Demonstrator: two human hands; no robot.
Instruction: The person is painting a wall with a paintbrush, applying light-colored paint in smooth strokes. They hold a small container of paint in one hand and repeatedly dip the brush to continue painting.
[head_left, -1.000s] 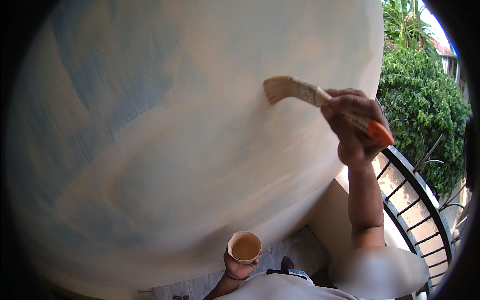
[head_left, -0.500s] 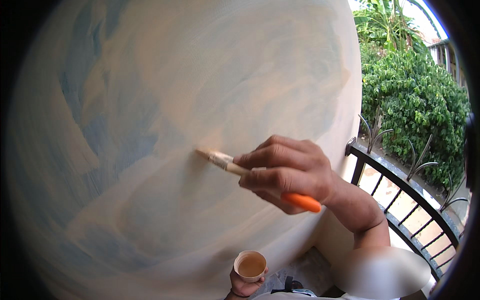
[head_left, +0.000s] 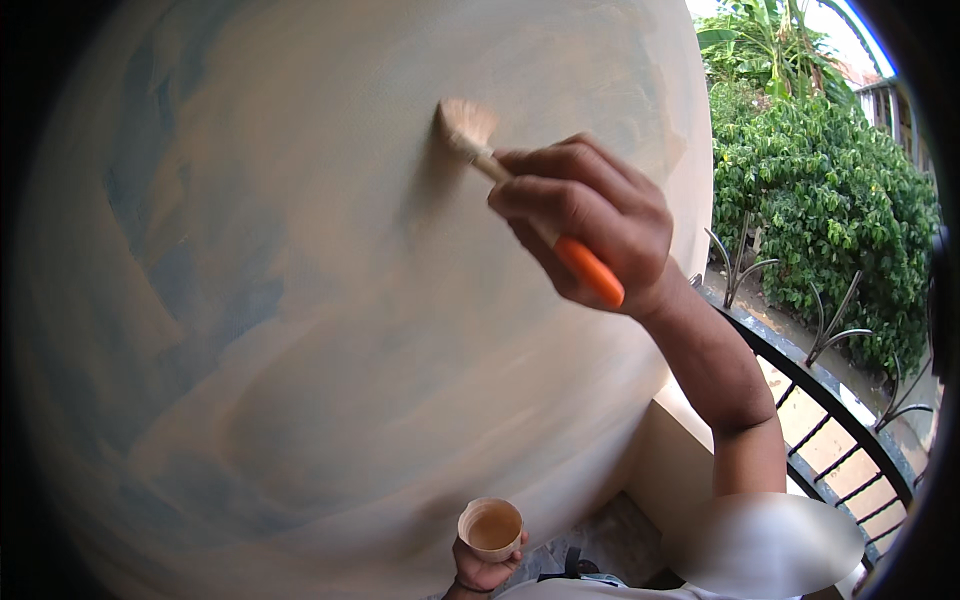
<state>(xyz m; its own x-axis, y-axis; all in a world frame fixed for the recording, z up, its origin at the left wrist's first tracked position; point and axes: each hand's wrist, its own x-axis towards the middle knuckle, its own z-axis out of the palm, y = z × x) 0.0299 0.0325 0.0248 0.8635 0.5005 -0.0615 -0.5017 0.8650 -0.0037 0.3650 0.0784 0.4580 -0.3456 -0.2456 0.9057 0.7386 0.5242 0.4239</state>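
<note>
— Materials first?

— Mostly wall (head_left: 330, 200): broad, bulging in the fisheye view, covered in hazy blue-grey and pale peach. Streaky with brush marks at the left, softer and cloudier toward the middle.

— And in front of it?

— A flat paintbrush (head_left: 487, 163), at the upper middle of the wall, slanting up and to the left. Pale, fanned bristles (head_left: 468, 120) at the tip, a light-coloured handle, a smooth orange butt. Close against a soft dark shadow; looks to be touching the painted surface.

— Held how?

— In the right hand (head_left: 595, 220), with fingers (head_left: 545, 194) bent and closed firmly round the handle. Orange end jutting out beneath.

— And on the other side?

— Low down, near the bottom edge, the left hand (head_left: 480, 575). Curled around the side and base of a small round cup (head_left: 490, 553), only partly visible behind it. Pale, open-topped, slightly uneven at the rim; hard to tell of what material. Tan liquid (head_left: 495, 530) inside.

— Anything round about?

— To the right, a curved dark metal railing (head_left: 845, 415) with twisted bars and curling prongs; beyond, a dense, leafy green shrub (head_left: 830, 190). Beside the cup, a patch of grey floor (head_left: 610, 535).
</note>
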